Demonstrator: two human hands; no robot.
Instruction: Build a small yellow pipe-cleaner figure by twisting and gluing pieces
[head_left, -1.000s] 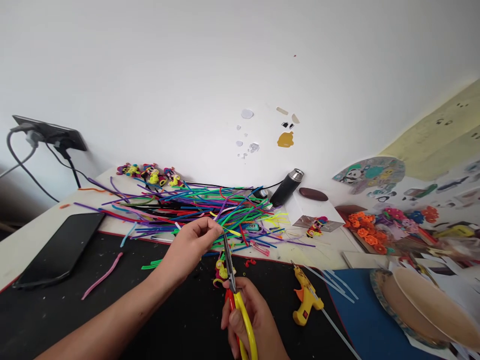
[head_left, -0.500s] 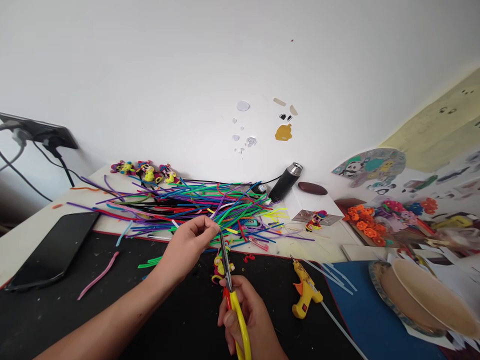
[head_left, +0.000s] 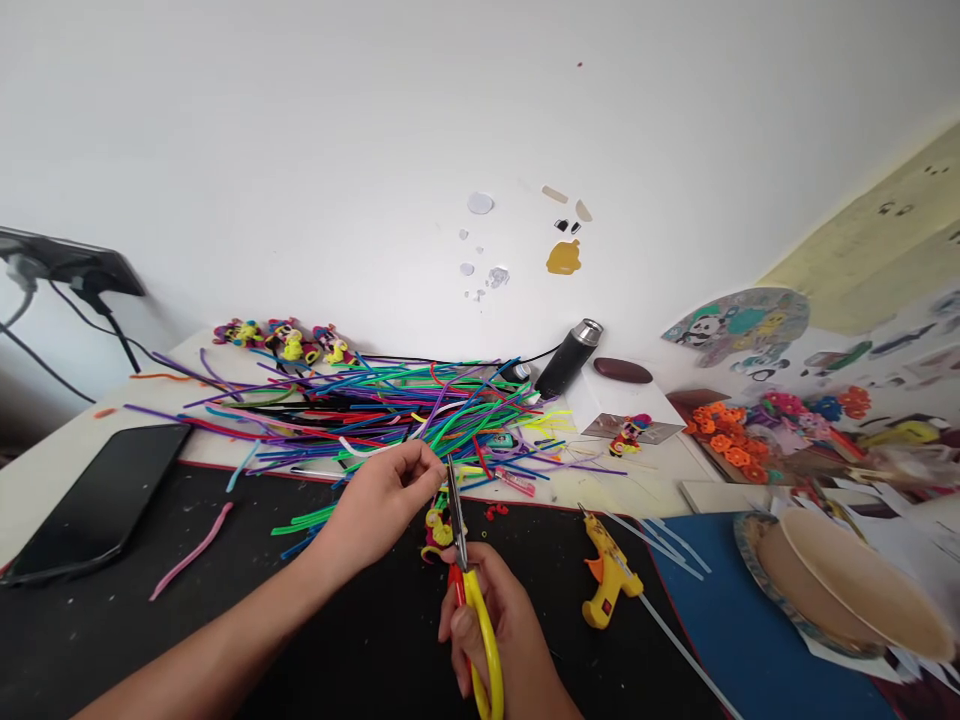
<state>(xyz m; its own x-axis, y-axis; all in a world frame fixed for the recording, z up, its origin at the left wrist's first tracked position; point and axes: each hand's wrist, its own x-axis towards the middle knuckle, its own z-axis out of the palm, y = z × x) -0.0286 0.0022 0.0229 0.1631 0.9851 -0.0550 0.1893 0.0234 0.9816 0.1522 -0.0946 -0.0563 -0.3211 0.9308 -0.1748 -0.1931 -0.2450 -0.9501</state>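
My right hand (head_left: 495, 625) is wrapped round the red and yellow handles of a pair of scissors (head_left: 457, 520), whose blades point up and away from me. My left hand (head_left: 394, 495) is pinched beside the scissor tips; whatever is between thumb and forefinger is too small to make out. Behind both hands lies a wide heap of coloured pipe cleaners (head_left: 375, 385). Partly hidden behind the blades, a small yellow and red pipe-cleaner figure (head_left: 436, 530) rests on the black mat (head_left: 352, 640).
A yellow glue gun (head_left: 611, 575) lies to the right, near clear glue sticks (head_left: 667, 545) and a bowl (head_left: 862, 580). At left are a phone (head_left: 105, 500) and a pink pipe cleaner (head_left: 191, 550). Behind stand a black flask (head_left: 570, 358) and a white box (head_left: 626, 400).
The view has shifted slightly. A yellow bit seen by the scissor tips before no longer shows distinctly there. Both hands keep nearly the same pose, with the scissors still in the right.
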